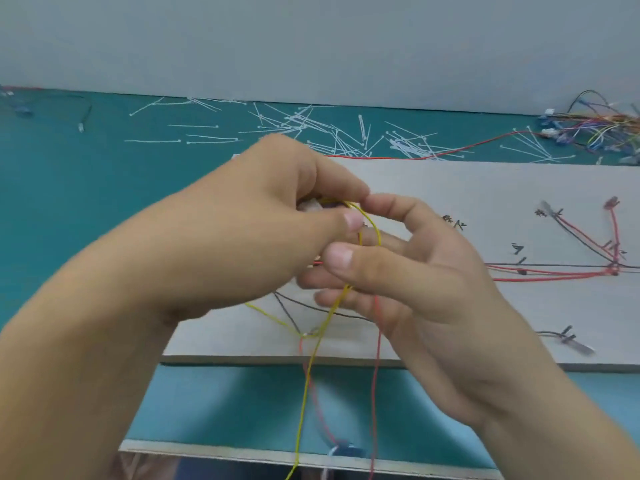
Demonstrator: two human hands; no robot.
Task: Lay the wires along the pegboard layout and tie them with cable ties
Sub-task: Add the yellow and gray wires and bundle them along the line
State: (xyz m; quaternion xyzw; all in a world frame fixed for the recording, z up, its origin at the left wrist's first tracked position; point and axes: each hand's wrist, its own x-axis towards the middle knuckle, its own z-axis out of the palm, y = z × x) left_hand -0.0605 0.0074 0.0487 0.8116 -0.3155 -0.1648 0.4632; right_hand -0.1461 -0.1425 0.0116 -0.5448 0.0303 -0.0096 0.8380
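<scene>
Both my hands meet above the left part of the grey layout board (467, 188). My left hand (242, 237) pinches the top of a looped yellow wire (372, 223) between thumb and fingers. My right hand (415, 271) pinches the same yellow wire lower down with its thumb and curled fingers. The yellow wire hangs down past the board's front edge, beside a red wire (375, 393). Red and black wires (571, 268) lie routed across the right part of the board, with small ties on them.
Many loose white cable ties (311, 128) lie scattered on the teal table behind the board. A bundle of coloured wires with connectors (595, 129) sits at the far right back. A long red wire (467, 147) runs along the board's back edge. A grey wall stands behind.
</scene>
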